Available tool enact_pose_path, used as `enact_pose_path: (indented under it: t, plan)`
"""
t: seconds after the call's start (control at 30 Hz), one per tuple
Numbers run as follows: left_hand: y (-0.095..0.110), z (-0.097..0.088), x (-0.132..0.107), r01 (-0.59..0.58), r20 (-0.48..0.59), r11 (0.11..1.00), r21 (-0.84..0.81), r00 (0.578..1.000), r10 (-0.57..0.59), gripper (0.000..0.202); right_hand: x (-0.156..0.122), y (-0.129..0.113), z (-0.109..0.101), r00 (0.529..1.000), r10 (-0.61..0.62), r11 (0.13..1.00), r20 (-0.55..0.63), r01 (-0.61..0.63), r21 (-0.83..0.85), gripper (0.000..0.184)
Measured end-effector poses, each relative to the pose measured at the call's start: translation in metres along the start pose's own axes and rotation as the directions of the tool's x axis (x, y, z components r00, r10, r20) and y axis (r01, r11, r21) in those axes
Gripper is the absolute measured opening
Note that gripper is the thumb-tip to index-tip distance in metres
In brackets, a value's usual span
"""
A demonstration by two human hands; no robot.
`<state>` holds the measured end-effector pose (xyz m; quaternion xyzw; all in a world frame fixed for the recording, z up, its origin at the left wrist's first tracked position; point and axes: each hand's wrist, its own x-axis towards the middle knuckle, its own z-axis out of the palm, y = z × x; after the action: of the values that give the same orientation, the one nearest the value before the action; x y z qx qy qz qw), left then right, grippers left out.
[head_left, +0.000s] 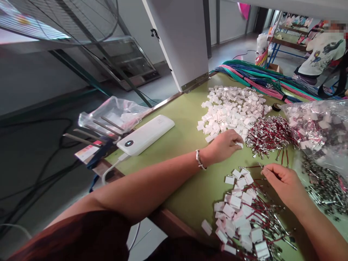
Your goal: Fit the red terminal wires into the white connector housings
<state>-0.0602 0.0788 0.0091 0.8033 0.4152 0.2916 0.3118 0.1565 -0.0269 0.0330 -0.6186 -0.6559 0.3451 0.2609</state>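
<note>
My left hand [224, 146] pinches a small white plastic connector housing [239, 144] at the near edge of a heap of loose white housings [231, 108]. To its right, my right hand [281, 177] has its thumb and fingers closed on a short red wire with metal terminals [251, 167], one end sticking out to the left. Beyond the right hand lies a pile of red wires with crimped ends [268, 134]. Closer to me is a cluster of white housings joined to red wires [239, 214]. The two hands are apart.
A white power bank [146, 136] with a cable lies on the green tabletop [187, 112]. Clear bags [323, 127] of parts stand at the right, near loose metal pieces [326, 185]. Bundled coloured wires [261, 79] line the back. A person [322, 50] sits at another table.
</note>
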Motion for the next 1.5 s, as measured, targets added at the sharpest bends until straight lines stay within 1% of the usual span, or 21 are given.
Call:
enact_pose_path:
  t: [0.07, 0.17, 0.23, 0.3, 0.47, 0.6, 0.7, 0.8, 0.87, 0.93, 1.03, 1.13, 1.2, 1.23, 1.27, 1.3, 1.33, 1.37, 1.43, 1.47, 1.5]
  plan:
    - [0.009, 0.000, -0.005, 0.037, 0.049, 0.983, -0.182, 0.998, -0.028, 0.009, -0.001, -0.002, -0.001, 0.998, 0.040, 0.992, 0.054, -0.046, 0.115, 0.030]
    - [0.021, 0.003, -0.012, 0.145, 0.233, 0.871, -0.469, 0.972, -0.036, 0.011, -0.004, -0.005, -0.001, 0.985, 0.088, 0.954, 0.148, -0.126, 0.273, 0.032]
    - [0.026, 0.006, -0.015, 0.224, 0.327, 0.789, -0.572, 0.945, -0.031, 0.011, -0.005, -0.007, -0.001, 0.978, 0.095, 0.933, 0.188, -0.153, 0.325, 0.032]
    - [0.028, 0.008, -0.017, 0.265, 0.363, 0.739, -0.620, 0.931, -0.029, 0.010, -0.006, -0.009, -0.001, 0.974, 0.102, 0.926, 0.204, -0.168, 0.340, 0.032]
    - [0.030, 0.008, -0.019, 0.267, 0.384, 0.710, -0.652, 0.923, 0.006, 0.009, -0.005, -0.008, 0.001, 0.966, 0.121, 0.917, 0.230, -0.198, 0.346, 0.030]
    - [0.029, 0.001, -0.019, 0.163, 0.371, 0.807, -0.568, 0.925, 0.075, 0.013, -0.002, 0.000, 0.000, 0.945, 0.138, 0.918, 0.298, -0.235, 0.320, 0.034]
    - [0.028, -0.003, -0.018, 0.098, 0.409, 0.856, -0.508, 0.902, 0.140, 0.018, -0.001, 0.001, 0.001, 0.919, 0.158, 0.907, 0.361, -0.279, 0.314, 0.033]
    - [0.030, -0.001, -0.018, 0.163, 0.474, 0.829, -0.535, 0.870, 0.135, 0.022, -0.003, -0.005, 0.003, 0.938, 0.135, 0.919, 0.319, -0.240, 0.314, 0.032]
    - [0.032, 0.004, -0.020, 0.247, 0.495, 0.787, -0.566, 0.865, 0.085, 0.023, -0.006, -0.010, 0.006, 0.959, 0.105, 0.940, 0.265, -0.183, 0.289, 0.031]
    - [0.036, 0.009, -0.024, 0.295, 0.500, 0.759, -0.581, 0.865, 0.046, 0.021, -0.009, -0.013, 0.009, 0.970, 0.082, 0.959, 0.231, -0.140, 0.247, 0.032]
    - [0.042, 0.011, -0.027, 0.257, 0.475, 0.783, -0.566, 0.878, 0.056, 0.021, -0.012, -0.014, 0.012, 0.977, 0.071, 0.976, 0.201, -0.110, 0.190, 0.032]
    - [0.041, -0.001, -0.023, 0.122, 0.469, 0.848, -0.515, 0.868, 0.161, 0.025, -0.014, -0.014, 0.009, 0.975, 0.018, 0.992, 0.221, -0.046, 0.120, 0.031]
    - [0.033, -0.012, -0.015, -0.024, 0.409, 0.914, -0.405, 0.890, 0.204, 0.028, -0.016, -0.017, 0.006, 0.956, -0.049, 0.999, 0.290, 0.040, 0.037, 0.032]
    - [0.027, -0.018, -0.011, -0.098, 0.340, 0.951, -0.292, 0.919, 0.199, 0.027, -0.017, -0.019, 0.004, 0.939, -0.089, 0.995, 0.333, 0.099, -0.014, 0.032]
    - [0.019, -0.022, -0.006, -0.153, 0.234, 0.979, -0.133, 0.955, 0.181, 0.023, -0.019, -0.022, 0.003, 0.920, -0.126, 0.985, 0.372, 0.161, -0.063, 0.033]
    - [0.011, -0.025, -0.002, -0.187, 0.157, 0.981, 0.053, 0.972, 0.177, 0.021, -0.020, -0.023, 0.001, 0.905, -0.162, 0.970, 0.393, 0.219, -0.106, 0.033]
    - [0.003, -0.027, 0.002, -0.209, 0.158, 0.954, 0.215, 0.971, 0.177, 0.023, -0.019, -0.023, 0.000, 0.901, -0.196, 0.952, 0.387, 0.269, -0.144, 0.033]
    - [-0.005, -0.027, 0.005, -0.225, 0.181, 0.912, 0.342, 0.968, 0.171, 0.027, -0.018, -0.021, 0.000, 0.913, -0.230, 0.934, 0.338, 0.304, -0.187, 0.032]
    - [-0.017, -0.025, 0.009, -0.246, 0.237, 0.827, 0.505, 0.961, 0.141, 0.034, -0.011, -0.012, 0.000, 0.942, -0.300, 0.891, 0.150, 0.333, -0.308, 0.028]
    - [-0.021, -0.023, 0.010, -0.250, 0.256, 0.803, 0.541, 0.958, 0.126, 0.036, -0.006, -0.005, 0.001, 0.941, -0.336, 0.861, 0.044, 0.326, -0.389, 0.026]
    - [-0.023, -0.022, 0.010, -0.252, 0.267, 0.793, 0.554, 0.957, 0.118, 0.034, 0.000, 0.002, 0.003, 0.924, -0.381, 0.817, -0.024, 0.324, -0.477, 0.025]
